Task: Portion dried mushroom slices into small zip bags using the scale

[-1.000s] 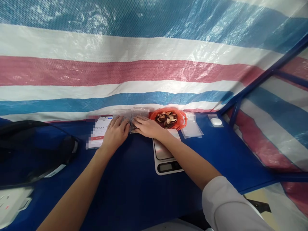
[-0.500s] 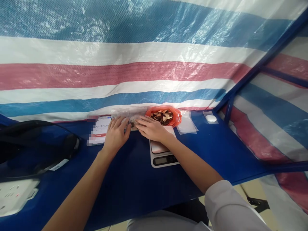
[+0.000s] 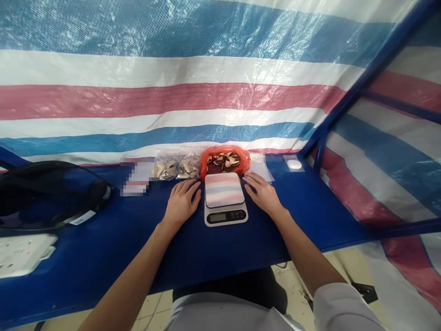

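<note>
"How many scales?"
"One scale (image 3: pixel 224 191)."
"Hands?"
"Two: the left hand (image 3: pixel 182 202) and right hand (image 3: pixel 264 192), one on either side of it."
"And bags?"
"Two filled clear bags (image 3: pixel 189 166) behind it to the left, one orange bag (image 3: pixel 245 161) right behind. The flat clear bags (image 3: pixel 262 168) behind it to the right overlap, so I can't count those."
"Farther from it?"
"One white oval thing (image 3: pixel 294 164) well to its right; one power strip (image 3: pixel 24 253) well to its left."

1 head-worn camera looks forward and down from near above the blue table (image 3: pixel 193 257), facing the striped sheet (image 3: pixel 172 99) behind it
</note>
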A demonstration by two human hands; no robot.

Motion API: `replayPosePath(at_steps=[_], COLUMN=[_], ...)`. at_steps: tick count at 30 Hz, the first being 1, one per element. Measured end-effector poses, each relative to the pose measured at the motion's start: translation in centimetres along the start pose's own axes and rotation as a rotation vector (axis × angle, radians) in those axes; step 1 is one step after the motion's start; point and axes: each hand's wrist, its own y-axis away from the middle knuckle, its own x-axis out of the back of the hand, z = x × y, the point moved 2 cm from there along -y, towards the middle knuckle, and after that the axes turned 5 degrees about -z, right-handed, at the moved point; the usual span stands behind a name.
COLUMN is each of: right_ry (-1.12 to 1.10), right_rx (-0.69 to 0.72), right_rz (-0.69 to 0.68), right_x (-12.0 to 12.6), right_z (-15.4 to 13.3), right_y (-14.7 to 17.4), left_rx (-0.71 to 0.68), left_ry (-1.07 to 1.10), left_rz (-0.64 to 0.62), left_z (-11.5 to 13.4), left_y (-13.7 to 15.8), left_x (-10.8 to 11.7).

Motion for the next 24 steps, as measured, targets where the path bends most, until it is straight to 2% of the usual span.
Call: replayPosePath(at_steps=[6, 14, 24], right_ry=[0.144, 0.149, 0.174], right_rx=[-0.08, -0.097, -0.124], right_rz=[-0.125, -0.182, -0.229], right_x=[-0.9, -1.2, -0.8], right_z=[2.4, 2.4, 1.9], right_y=[1.3, 1.4, 1.3], left_rx=[-0.001, 0.058, 0.117], left_ry=[-0.022, -0.086, -0.14], left_rz=[-0.074, -0.203, -0.306], left_z=[-0.4, -0.7, 0.1], left_y=[1.0, 1.4, 1.0], left_x=[-0.8, -1.7, -1.0])
